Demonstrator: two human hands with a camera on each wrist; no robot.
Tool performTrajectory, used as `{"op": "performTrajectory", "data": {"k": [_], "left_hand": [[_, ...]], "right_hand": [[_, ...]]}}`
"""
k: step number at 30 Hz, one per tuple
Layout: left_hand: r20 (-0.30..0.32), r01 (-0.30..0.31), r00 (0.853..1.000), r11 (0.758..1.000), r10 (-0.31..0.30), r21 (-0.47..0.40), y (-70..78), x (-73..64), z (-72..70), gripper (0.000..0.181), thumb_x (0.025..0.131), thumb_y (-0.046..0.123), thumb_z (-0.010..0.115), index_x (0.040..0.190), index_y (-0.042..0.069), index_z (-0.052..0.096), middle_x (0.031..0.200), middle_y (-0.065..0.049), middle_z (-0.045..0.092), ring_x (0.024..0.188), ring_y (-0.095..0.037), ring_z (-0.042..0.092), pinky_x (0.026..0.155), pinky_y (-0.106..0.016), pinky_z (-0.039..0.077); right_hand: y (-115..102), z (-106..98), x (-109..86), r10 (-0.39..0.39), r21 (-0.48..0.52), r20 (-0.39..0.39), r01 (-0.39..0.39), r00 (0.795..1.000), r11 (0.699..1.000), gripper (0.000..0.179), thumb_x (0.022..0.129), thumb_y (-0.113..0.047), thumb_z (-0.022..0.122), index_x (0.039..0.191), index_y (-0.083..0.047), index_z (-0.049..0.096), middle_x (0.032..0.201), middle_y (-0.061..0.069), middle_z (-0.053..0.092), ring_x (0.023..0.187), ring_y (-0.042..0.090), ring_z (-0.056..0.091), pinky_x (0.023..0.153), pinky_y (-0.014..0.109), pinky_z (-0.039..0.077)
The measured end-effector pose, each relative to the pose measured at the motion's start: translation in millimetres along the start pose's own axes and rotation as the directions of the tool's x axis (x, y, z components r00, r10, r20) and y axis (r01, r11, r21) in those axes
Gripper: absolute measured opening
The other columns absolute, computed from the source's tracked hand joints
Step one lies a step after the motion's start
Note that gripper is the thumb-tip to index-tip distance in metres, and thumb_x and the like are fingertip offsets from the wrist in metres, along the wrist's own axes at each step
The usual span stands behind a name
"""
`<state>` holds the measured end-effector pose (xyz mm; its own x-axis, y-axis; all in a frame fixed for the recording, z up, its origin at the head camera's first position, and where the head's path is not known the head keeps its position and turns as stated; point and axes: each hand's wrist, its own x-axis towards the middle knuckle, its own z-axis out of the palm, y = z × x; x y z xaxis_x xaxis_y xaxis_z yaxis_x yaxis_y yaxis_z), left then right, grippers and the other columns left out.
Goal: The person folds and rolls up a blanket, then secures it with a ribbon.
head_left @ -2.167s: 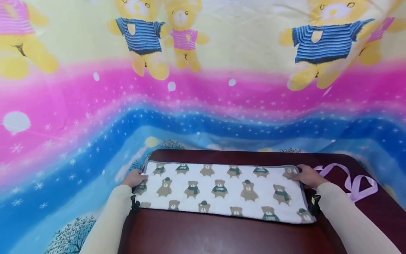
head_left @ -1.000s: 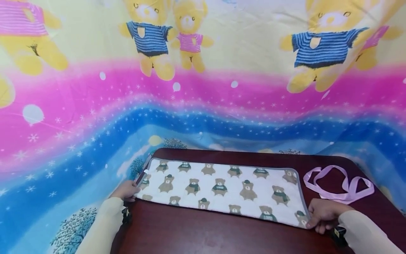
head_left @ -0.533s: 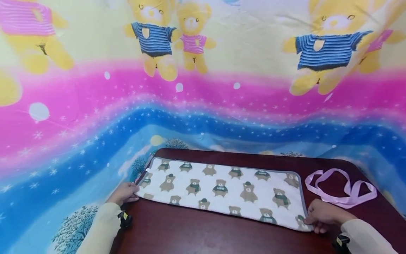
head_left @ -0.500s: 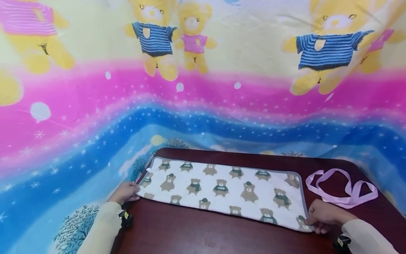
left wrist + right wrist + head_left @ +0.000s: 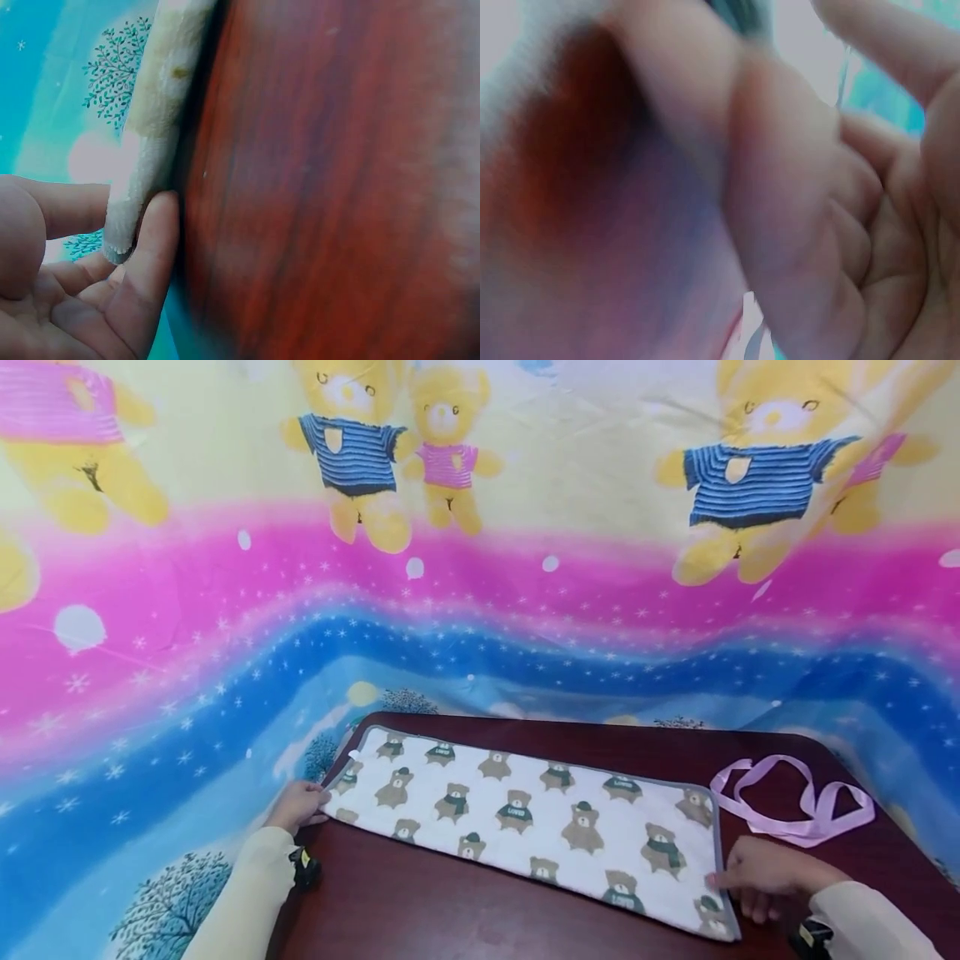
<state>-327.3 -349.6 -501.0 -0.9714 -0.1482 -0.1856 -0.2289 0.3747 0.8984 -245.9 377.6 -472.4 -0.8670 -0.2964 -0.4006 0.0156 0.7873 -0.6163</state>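
A long folded towel (image 5: 555,827), white with brown bears and a grey border, lies aslant on the dark red table (image 5: 420,893). In the head view my left hand (image 5: 297,806) holds its near left corner. The left wrist view shows the folded edge pinched between thumb and fingers (image 5: 154,247). My right hand (image 5: 768,870) is at the right edge, a little back from the near right corner, its thumb over the top face. White fabric shows between thumb and index finger (image 5: 787,202) in the blurred right wrist view.
A loose pink ribbon (image 5: 806,831) lies looped on the table behind my right hand. Beyond the table's far edge hangs a cloth backdrop (image 5: 480,585) printed with teddy bears and snowflakes.
Over two seconds both hands came toward me from the far corners to the near ones. Lately the towel's right end has swung closer to me, its corner now past my right hand.
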Motion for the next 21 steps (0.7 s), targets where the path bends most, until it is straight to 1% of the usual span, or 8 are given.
{"op": "performTrajectory", "data": {"k": [2,3,6,7,9,14,18,21], "left_hand": [[-0.023,0.021,0.999,1.000,-0.022,-0.023,-3.9,-3.9,-1.1,0.037,0.099,0.007,0.053,0.125,-0.018,0.043,0.115,-0.029,0.048,0.072,-0.018,0.062,0.068,-0.034,0.057],[-0.026,0.029,0.999,0.999,-0.030,-0.038,-3.5,-7.1,-1.2,0.037,0.099,0.007,0.053,0.124,-0.018,0.044,0.110,-0.027,0.051,0.072,-0.019,0.062,0.068,-0.034,0.057],[-0.031,0.052,0.998,0.995,-0.055,-0.085,-3.5,-12.1,0.5,0.034,0.098,0.007,0.053,0.121,-0.018,0.047,0.098,-0.019,0.057,0.070,-0.019,0.064,0.067,-0.033,0.057],[-0.026,0.055,0.998,0.994,-0.058,-0.097,-3.4,-12.5,1.0,0.032,0.098,0.006,0.053,0.118,-0.019,0.048,0.095,-0.018,0.059,0.070,-0.019,0.065,0.067,-0.033,0.057],[-0.017,0.064,0.998,0.990,-0.067,-0.127,-3.0,-13.5,2.6,0.029,0.097,0.005,0.054,0.112,-0.019,0.052,0.086,-0.018,0.063,0.067,-0.020,0.067,0.065,-0.033,0.057],[-0.014,0.100,0.994,0.980,-0.104,-0.172,-4.2,-13.9,4.4,0.020,0.097,0.004,0.054,0.101,-0.015,0.056,0.071,-0.015,0.066,0.060,-0.019,0.067,0.061,-0.031,0.057],[-0.036,0.100,0.994,0.980,-0.107,-0.173,-5.7,-15.3,3.1,0.021,0.097,0.004,0.053,0.102,-0.016,0.056,0.069,-0.014,0.067,0.059,-0.018,0.067,0.060,-0.031,0.057],[-0.059,0.096,0.993,0.983,-0.106,-0.160,-7.1,-17.1,0.1,0.021,0.096,0.004,0.053,0.100,-0.016,0.057,0.067,-0.014,0.066,0.057,-0.018,0.067,0.059,-0.031,0.057]], "right_hand": [[-0.2,-9.2,12.2,-0.008,-0.046,-0.122,0.002,0.993,0.999,0.031,0.088,-0.029,0.072,0.069,-0.006,0.064,0.060,0.006,0.061,0.051,0.018,0.060,0.046,0.031,0.049],[0.1,-14.1,18.4,-0.032,-0.090,-0.193,0.015,0.981,0.996,0.026,0.088,-0.026,0.072,0.071,-0.008,0.064,0.061,0.004,0.060,0.053,0.018,0.059,0.048,0.032,0.049],[-2.4,-29.1,35.1,-0.121,-0.228,-0.365,0.038,0.923,0.973,0.012,0.087,-0.018,0.073,0.081,-0.009,0.067,0.071,0.001,0.060,0.063,0.018,0.057,0.055,0.035,0.048],[-3.5,-33.0,41.3,-0.153,-0.261,-0.393,0.049,0.907,0.964,0.009,0.086,-0.016,0.073,0.086,-0.008,0.069,0.076,0.002,0.062,0.067,0.018,0.057,0.058,0.036,0.049],[-5.1,-39.4,53.5,-0.213,-0.304,-0.397,0.091,0.893,0.948,0.016,0.087,-0.014,0.072,0.100,-0.004,0.069,0.088,0.006,0.066,0.077,0.020,0.059,0.064,0.041,0.051],[-7.5,-43.8,85.8,-0.240,-0.355,-0.316,0.120,0.918,0.927,0.039,0.090,-0.014,0.069,0.124,0.004,0.061,0.116,0.024,0.062,0.097,0.034,0.060,0.077,0.053,0.050],[-8.6,-41.2,105.4,-0.236,-0.373,-0.284,0.119,0.929,0.920,0.040,0.092,-0.014,0.067,0.125,0.007,0.058,0.117,0.028,0.060,0.107,0.047,0.055,0.083,0.060,0.046],[-10.7,-38.6,115.7,-0.225,-0.369,-0.269,0.116,0.937,0.922,0.039,0.093,-0.015,0.065,0.124,0.008,0.058,0.114,0.028,0.060,0.106,0.048,0.056,0.081,0.060,0.047]]}}
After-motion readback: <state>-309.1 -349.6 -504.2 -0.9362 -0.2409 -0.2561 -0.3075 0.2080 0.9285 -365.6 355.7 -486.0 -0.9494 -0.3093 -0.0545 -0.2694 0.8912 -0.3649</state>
